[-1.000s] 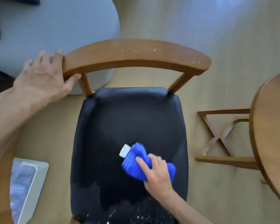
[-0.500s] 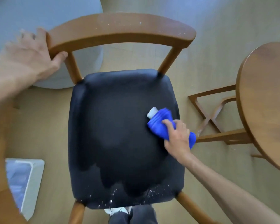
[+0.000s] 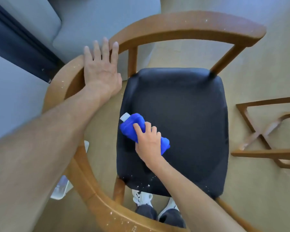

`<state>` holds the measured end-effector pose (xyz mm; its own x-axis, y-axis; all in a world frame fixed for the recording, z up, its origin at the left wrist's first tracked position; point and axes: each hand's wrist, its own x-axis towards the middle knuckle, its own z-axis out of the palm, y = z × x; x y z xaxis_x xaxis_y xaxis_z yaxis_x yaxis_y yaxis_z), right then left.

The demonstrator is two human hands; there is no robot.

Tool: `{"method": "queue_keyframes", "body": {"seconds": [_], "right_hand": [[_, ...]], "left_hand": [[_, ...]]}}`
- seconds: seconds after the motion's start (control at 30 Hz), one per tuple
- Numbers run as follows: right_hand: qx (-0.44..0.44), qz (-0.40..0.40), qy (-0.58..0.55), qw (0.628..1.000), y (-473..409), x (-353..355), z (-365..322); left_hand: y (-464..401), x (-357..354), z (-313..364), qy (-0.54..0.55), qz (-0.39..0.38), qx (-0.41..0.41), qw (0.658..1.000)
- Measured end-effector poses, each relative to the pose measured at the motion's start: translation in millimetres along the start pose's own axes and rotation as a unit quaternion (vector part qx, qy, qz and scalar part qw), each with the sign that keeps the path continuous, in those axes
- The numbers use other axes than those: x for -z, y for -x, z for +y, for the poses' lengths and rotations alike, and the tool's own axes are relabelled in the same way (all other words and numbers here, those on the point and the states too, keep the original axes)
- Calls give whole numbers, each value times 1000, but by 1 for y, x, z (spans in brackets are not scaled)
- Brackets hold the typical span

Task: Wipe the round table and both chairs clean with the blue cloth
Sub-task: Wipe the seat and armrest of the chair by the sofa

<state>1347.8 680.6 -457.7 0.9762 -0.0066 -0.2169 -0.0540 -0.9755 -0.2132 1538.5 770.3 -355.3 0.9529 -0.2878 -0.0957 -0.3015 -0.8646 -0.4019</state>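
Looks like a home, a living or dining corner. There's a grey upholstered sofa with seat cushions [image 3: 94, 19] at the top left, a pale wood-look plank floor [image 3: 261, 77] underfoot, and a curved brown wooden chair with a black padded seat [image 3: 182, 114] in the middle. On the right edge, a crossed brown wooden table base [image 3: 264, 136] stands on that floor.

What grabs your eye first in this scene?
The bright blue cloth, gripped by the right hand on the left part of the chair's black seat. Next, the left hand lying flat on a curved wooden rail at left, and white crumbs along the seat's near edge.
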Motion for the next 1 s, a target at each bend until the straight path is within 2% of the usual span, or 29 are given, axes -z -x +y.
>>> {"method": "queue_keyframes", "body": {"seconds": [0.07,0.1,0.17,0.3,0.43,0.5,0.57,0.63,0.7,0.77,0.83,0.93,1.0], "right_hand": [[151,-47,15,987,32,-20,-29],[227,-91,29,969,50,-27,-37],[320,-168,81,929,71,-34,-39],[362,-204,62,908,72,-34,-4],[395,-203,72,893,78,-21,27],[475,-202,114,849,88,-16,41],[574,-205,201,767,104,-15,56],[614,-235,271,703,125,-18,79],[629,-256,288,675,131,-10,111],[634,-276,242,681,128,8,152],[601,-310,214,705,123,29,195],[482,-407,238,739,110,60,253],[383,-429,277,770,93,81,294]], "left_hand": [[8,0,3,-28,1,-2,1000],[12,1,4,-40,1,-2,999],[16,-1,1,-57,9,-8,998],[20,-3,-11,-74,19,-38,996],[16,-1,-9,-60,-2,-29,998],[16,-3,-9,-56,2,-31,998],[16,-5,-10,-56,12,-28,998],[16,-6,-10,-52,18,-30,998],[16,-6,-11,-51,18,-33,998],[17,-6,-10,-59,21,-34,997],[18,-7,-8,-62,24,-35,997],[18,-6,-9,-63,18,-32,997],[18,-4,-7,-64,18,-34,997]]}}
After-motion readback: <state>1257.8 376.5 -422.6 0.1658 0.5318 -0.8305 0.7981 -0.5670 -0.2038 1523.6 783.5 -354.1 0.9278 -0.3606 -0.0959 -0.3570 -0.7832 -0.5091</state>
